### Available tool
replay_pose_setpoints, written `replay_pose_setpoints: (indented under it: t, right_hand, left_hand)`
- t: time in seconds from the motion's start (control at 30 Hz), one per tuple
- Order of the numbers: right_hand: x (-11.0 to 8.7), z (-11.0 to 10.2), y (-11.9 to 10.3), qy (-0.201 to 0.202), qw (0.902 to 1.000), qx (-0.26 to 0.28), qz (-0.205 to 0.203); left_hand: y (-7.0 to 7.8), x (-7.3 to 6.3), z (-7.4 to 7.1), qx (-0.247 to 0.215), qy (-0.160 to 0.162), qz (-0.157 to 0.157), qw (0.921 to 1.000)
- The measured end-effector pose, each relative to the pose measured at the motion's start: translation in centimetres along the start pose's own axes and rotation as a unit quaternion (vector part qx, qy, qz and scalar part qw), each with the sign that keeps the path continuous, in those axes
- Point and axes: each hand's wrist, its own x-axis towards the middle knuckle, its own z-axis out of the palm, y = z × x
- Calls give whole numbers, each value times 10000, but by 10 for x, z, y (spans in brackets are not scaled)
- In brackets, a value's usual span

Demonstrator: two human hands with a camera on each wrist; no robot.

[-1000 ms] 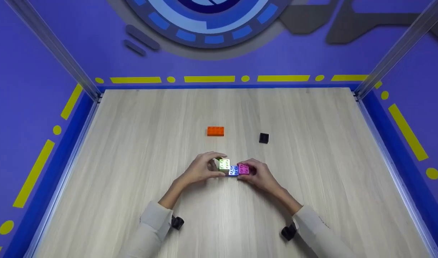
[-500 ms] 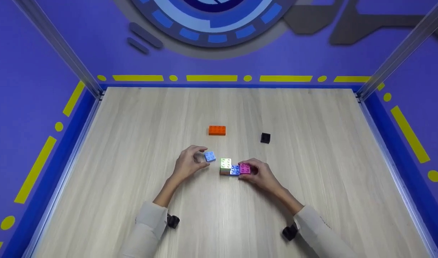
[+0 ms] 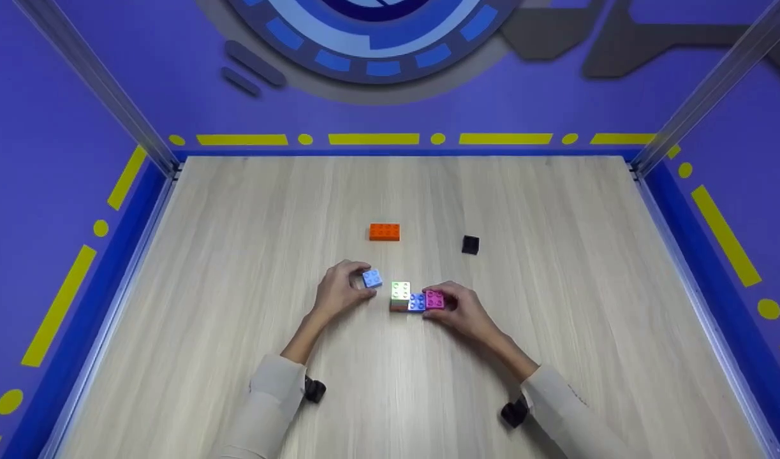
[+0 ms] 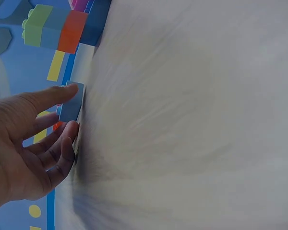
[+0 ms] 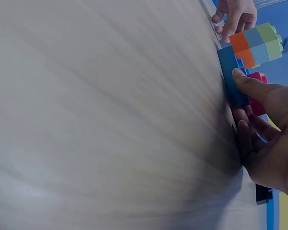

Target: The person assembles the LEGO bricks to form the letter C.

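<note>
Blue-purple walls (image 3: 523, 118) with yellow dashes (image 3: 374, 139) enclose a pale wood-grain table (image 3: 236, 242). On it, the left hand (image 3: 338, 290) pinches a light blue brick (image 3: 372, 278) near the brick stack (image 3: 400, 291), whose pink end the right hand (image 3: 463, 309) grips. An orange brick (image 3: 384, 232) lies beyond.

Your head camera looks forward and down from high on the near side of the green-topped stack (image 3: 400, 293), taking in the table (image 3: 236, 242) around it and the back wall (image 3: 390, 121) beyond. Your left wrist camera (image 3: 315, 390) faces forward, low and closer, from left of the stack; your right wrist camera (image 3: 513, 414), from its right. Both wrist pictures are turned sideways and share the stack; the right one catches your left hand (image 3: 344, 290) beyond it.
</note>
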Motion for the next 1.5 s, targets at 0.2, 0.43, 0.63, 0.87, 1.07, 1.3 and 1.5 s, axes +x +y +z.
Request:
replay_pose_setpoints:
  t: [0.2, 0.43, 0.63, 0.87, 1.07, 1.3, 1.5]
  right_hand:
    - [1, 0, -1, -63, 10000, 8, 72]
    - [-2, -2, -3, -72, 9999, -28, 114]
    - [-1, -3, -3, -37, 9999, 2, 143]
    - [-1, -1, -2, -42, 9998, -54, 164]
    - [-2, -1, -3, -67, 9997, -61, 227]
    - [-2, -1, -2, -22, 9999, -55, 144]
    - [-3, -1, -1, -10, 9999, -37, 101]
  left_hand:
    - [2, 0, 0, 24, -50, -127, 9999]
    - [6, -3, -6, -5, -159, 56, 9999]
    - [17, -3, -17, -407, -253, 279, 9985]
    - [36, -4, -30, -713, -461, 653, 9942]
    - [52, -9, -33, -845, -998, 1100, 9853]
    - [57, -10, -25, -816, -1182, 1259, 9816]
    - [57, -12, -20, -768, -1295, 1342, 9795]
